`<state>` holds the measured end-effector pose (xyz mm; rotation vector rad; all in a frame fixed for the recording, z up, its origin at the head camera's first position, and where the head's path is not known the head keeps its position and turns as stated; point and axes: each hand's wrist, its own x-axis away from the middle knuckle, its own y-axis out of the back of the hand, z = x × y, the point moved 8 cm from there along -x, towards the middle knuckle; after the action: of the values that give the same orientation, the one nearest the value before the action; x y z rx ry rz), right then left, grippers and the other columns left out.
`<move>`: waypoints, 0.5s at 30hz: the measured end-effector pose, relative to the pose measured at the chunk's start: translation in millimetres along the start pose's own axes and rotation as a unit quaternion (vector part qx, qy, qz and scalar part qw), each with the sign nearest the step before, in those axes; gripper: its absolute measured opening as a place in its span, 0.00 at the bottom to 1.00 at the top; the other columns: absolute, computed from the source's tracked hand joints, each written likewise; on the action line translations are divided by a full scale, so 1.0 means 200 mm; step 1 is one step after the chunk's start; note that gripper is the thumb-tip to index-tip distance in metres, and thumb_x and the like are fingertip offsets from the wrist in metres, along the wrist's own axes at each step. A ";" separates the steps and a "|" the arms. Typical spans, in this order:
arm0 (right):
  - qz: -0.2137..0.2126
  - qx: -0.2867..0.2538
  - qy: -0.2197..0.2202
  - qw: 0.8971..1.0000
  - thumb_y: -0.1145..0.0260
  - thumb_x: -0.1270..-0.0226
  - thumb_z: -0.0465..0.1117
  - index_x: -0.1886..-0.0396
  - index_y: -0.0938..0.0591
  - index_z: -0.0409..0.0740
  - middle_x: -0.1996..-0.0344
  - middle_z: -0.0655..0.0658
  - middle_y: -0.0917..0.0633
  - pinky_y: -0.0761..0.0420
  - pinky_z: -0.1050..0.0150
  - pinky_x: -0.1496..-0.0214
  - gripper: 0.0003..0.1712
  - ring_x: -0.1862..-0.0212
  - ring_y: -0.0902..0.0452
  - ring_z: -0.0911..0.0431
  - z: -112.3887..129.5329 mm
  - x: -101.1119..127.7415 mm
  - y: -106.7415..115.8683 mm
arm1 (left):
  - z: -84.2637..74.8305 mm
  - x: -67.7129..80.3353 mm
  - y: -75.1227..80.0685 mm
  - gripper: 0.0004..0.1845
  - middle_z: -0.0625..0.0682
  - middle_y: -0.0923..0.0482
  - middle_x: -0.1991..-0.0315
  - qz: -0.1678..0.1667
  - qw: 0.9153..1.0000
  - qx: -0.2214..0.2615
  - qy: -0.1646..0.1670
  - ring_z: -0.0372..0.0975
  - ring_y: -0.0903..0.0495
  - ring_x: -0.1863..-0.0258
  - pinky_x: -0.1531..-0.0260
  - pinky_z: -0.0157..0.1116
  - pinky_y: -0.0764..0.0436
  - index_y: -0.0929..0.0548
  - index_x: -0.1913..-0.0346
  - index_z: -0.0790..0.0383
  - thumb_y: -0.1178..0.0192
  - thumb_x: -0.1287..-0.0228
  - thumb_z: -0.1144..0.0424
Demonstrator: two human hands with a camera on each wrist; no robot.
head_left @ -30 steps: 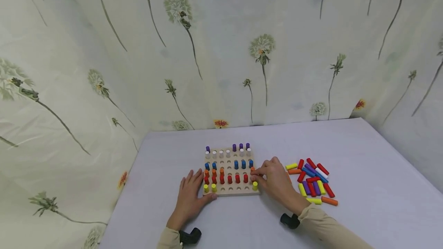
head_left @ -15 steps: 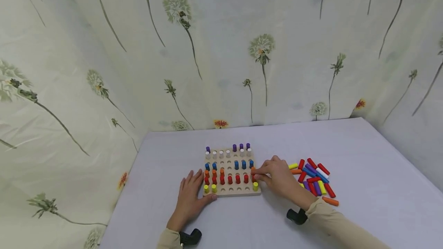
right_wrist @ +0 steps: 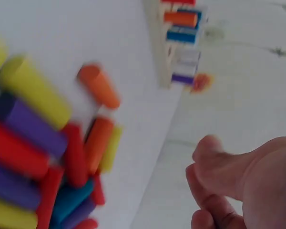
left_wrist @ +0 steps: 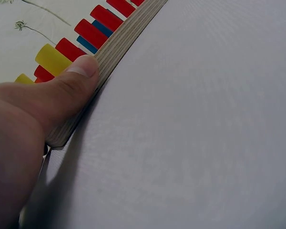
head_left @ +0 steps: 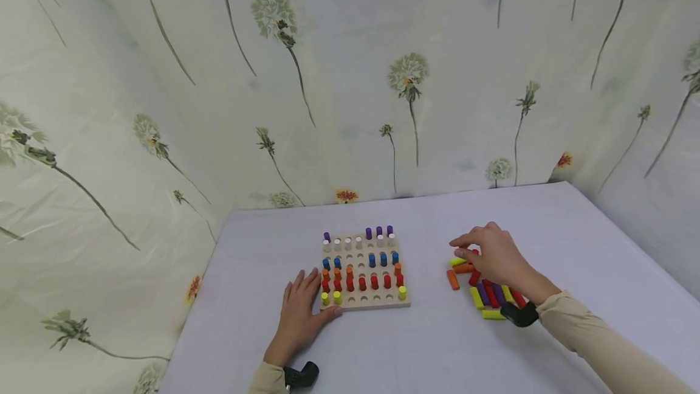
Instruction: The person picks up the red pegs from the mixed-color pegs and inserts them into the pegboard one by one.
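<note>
A wooden pegboard (head_left: 377, 304) carries upright pegs in rows of purple, white, blue, orange, red and yellow. My left hand (head_left: 298, 315) rests at its front left corner with fingers extended along the side. In the left wrist view the thumb (left_wrist: 81, 71) lies against the board's edge (left_wrist: 128, 40), beside a yellow peg (left_wrist: 52, 58). Over the loose pegs at the right hovers my right hand (head_left: 494, 254), its fingers loosely bent and nothing between them. Just left of that pile lies an orange peg (head_left: 452, 279). An orange peg (head_left: 397, 269) stands at its row's right end.
Loose yellow (head_left: 477, 298), red, purple and orange pegs lie heaped on the white tablecloth (head_left: 383, 351), partly hidden under my right hand and wrist. Dark wrist cameras (head_left: 301, 374) sit at both cuffs. A flower-patterned cloth (head_left: 350, 78) hangs behind the table.
My right hand has let go of the orange peg at the board's right side and moved right, over the loose pegs. The left hand has stayed put.
</note>
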<state>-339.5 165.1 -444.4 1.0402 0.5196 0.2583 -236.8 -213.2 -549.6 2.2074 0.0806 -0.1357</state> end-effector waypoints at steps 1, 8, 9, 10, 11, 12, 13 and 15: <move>0.004 0.008 -0.007 1.000 0.23 0.33 0.37 0.48 0.07 0.45 0.58 0.45 0.08 0.30 0.52 0.57 0.14 0.55 0.26 0.46 -0.04 0.01 0.01 | 0.00 0.00 0.00 0.50 0.58 0.35 0.18 0.001 1.000 0.000 0.002 0.59 0.49 0.15 0.17 0.65 0.56 0.29 0.22 0.64 0.27 0.38 0.37; 0.024 0.042 -0.054 0.997 0.24 0.35 0.34 0.42 0.11 0.41 0.53 0.35 0.09 0.23 0.44 0.56 0.21 0.52 0.25 0.39 -0.27 0.05 0.02 | 0.01 -0.01 -0.01 0.50 0.59 0.35 0.18 0.002 1.000 -0.006 -0.002 0.59 0.49 0.15 0.17 0.66 0.55 0.29 0.22 0.64 0.28 0.38 0.36; 0.027 0.043 -0.060 0.997 0.24 0.35 0.34 0.41 0.11 0.40 0.52 0.34 0.10 0.22 0.42 0.56 0.21 0.52 0.24 0.37 -0.29 0.06 0.02 | 0.01 -0.01 -0.01 0.50 0.58 0.35 0.18 0.002 1.000 -0.006 -0.002 0.59 0.49 0.15 0.17 0.66 0.55 0.29 0.22 0.64 0.28 0.38 0.36; 0.030 0.045 -0.064 0.996 0.23 0.35 0.34 0.41 0.11 0.40 0.52 0.33 0.10 0.21 0.41 0.55 0.22 0.52 0.24 0.36 -0.31 0.06 0.02 | 0.01 -0.01 -0.01 0.50 0.58 0.35 0.18 0.002 1.000 -0.005 -0.002 0.59 0.49 0.15 0.17 0.66 0.55 0.29 0.22 0.64 0.28 0.38 0.36; 0.034 0.046 -0.068 0.996 0.24 0.35 0.34 0.41 0.12 0.39 0.51 0.32 0.10 0.21 0.40 0.55 0.22 0.51 0.24 0.35 -0.32 0.07 0.01 | 0.01 -0.01 -0.01 0.50 0.59 0.35 0.18 0.002 1.000 -0.005 -0.003 0.59 0.49 0.15 0.17 0.66 0.55 0.29 0.22 0.64 0.28 0.38 0.36; 0.037 0.047 -0.072 0.996 0.23 0.35 0.35 0.40 0.12 0.39 0.51 0.32 0.10 0.20 0.40 0.55 0.22 0.52 0.23 0.35 -0.34 0.07 0.01 | 0.01 -0.01 -0.01 0.50 0.59 0.35 0.18 0.001 1.000 -0.005 -0.003 0.59 0.49 0.15 0.17 0.66 0.55 0.29 0.22 0.64 0.28 0.38 0.36; 0.040 0.047 -0.076 0.995 0.23 0.34 0.36 0.40 0.12 0.38 0.51 0.32 0.10 0.20 0.39 0.55 0.22 0.52 0.23 0.35 -0.35 0.07 0.01 | 0.00 -0.01 -0.01 0.50 0.59 0.35 0.19 0.001 1.000 -0.006 -0.003 0.59 0.48 0.15 0.17 0.66 0.55 0.29 0.22 0.64 0.28 0.38 0.36; 0.043 0.048 -0.081 0.995 0.23 0.34 0.38 0.40 0.12 0.38 0.51 0.32 0.10 0.19 0.40 0.56 0.22 0.52 0.22 0.35 -0.37 0.08 0.00 | 0.00 -0.01 -0.01 0.50 0.59 0.35 0.19 0.002 1.000 -0.007 -0.002 0.59 0.48 0.15 0.17 0.66 0.55 0.29 0.22 0.64 0.27 0.38 0.37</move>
<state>-365.0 226.9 -478.5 1.1672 0.3438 0.2254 -238.6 -211.9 -551.5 2.1940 0.0749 -0.1381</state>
